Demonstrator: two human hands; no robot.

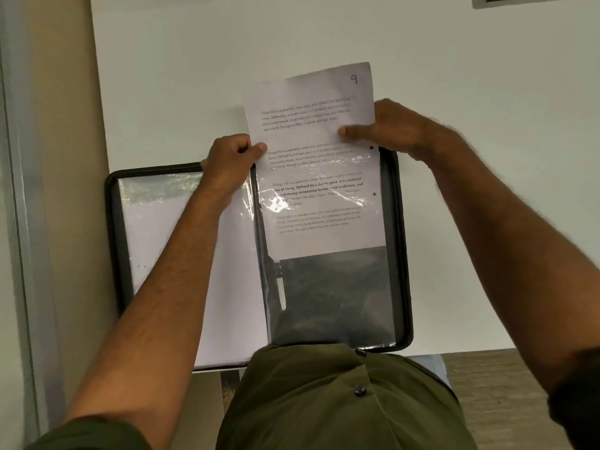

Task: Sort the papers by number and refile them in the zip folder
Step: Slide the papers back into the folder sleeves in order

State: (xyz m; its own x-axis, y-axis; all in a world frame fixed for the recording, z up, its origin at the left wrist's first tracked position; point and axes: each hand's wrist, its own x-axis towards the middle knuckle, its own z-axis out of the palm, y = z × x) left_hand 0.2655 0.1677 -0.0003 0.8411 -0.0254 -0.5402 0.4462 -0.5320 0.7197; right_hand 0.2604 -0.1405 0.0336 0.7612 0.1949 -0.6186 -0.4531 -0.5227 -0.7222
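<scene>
Your left hand and right hand pinch sheet 9 at nine and three o'clock. That keeps it square, half inside the zip folder's clear sleeve.

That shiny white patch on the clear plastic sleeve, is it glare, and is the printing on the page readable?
Head view: yes, glare from overhead light on the clear plastic sleeve washes out some lines; the white printed sheet marked 9 is soft and its small text mostly blurred; the right hand is slightly motion-smeared.
</scene>
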